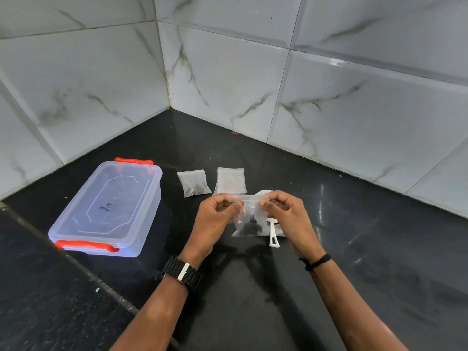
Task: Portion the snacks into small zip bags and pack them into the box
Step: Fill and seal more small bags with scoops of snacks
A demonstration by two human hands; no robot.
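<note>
A small clear zip bag (249, 220) with dark snacks at its bottom hangs between my two hands above the black counter. My left hand (215, 219) pinches the left end of its zip strip, and my right hand (285, 211) pinches the right end. A filled zip bag (193, 183) with dark snacks lies flat further back. To its right lie empty zip bags (231, 179) in a small pile. The clear plastic box (111, 206) with red clips stands at the left, lid on.
A white plastic scoop handle (274, 235) pokes out from under the held bag, beside a white packet (266, 193) partly hidden by my hands. Marble-tiled walls meet in a corner (168, 107) behind the black counter (253, 287).
</note>
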